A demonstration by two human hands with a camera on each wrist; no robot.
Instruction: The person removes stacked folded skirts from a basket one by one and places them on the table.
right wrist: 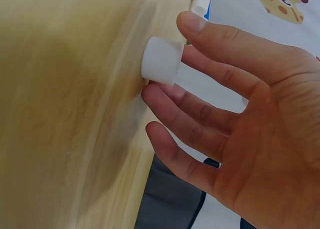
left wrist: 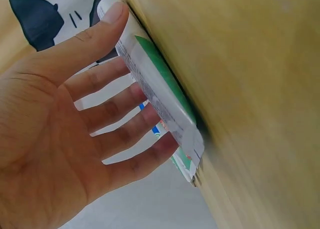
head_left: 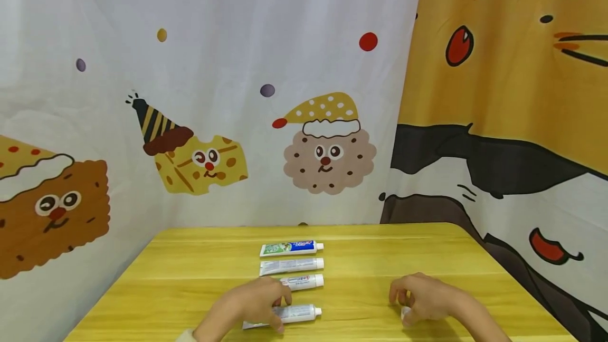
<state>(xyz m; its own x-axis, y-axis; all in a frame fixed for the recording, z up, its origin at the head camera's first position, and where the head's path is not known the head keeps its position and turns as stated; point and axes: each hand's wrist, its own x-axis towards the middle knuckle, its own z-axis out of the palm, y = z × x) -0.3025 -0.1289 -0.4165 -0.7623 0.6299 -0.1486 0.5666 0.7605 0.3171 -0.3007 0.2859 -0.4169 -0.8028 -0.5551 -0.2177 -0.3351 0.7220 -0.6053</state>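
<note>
My left hand (head_left: 258,300) is over the nearest toothpaste tube (head_left: 299,313), which lies flat on the table. In the left wrist view its loosely spread fingers reach behind the white and green tube (left wrist: 160,84), and the thumb lies over the tube's upper end; a firm grip does not show. This tube's right end shows a narrow white tip. At the right, my right hand (head_left: 427,297) curves loosely around a small white cap (right wrist: 162,60) on the table. The thumb stands apart from the cap, while fingertips are just behind it; contact is unclear.
Beyond the left hand, several tubes lie in a row: a white tube with red print (head_left: 304,282), a grey-white tube (head_left: 292,266) and a green and blue tube (head_left: 290,248). The yellow wooden table (head_left: 380,257) ends at a patterned curtain (head_left: 266,162).
</note>
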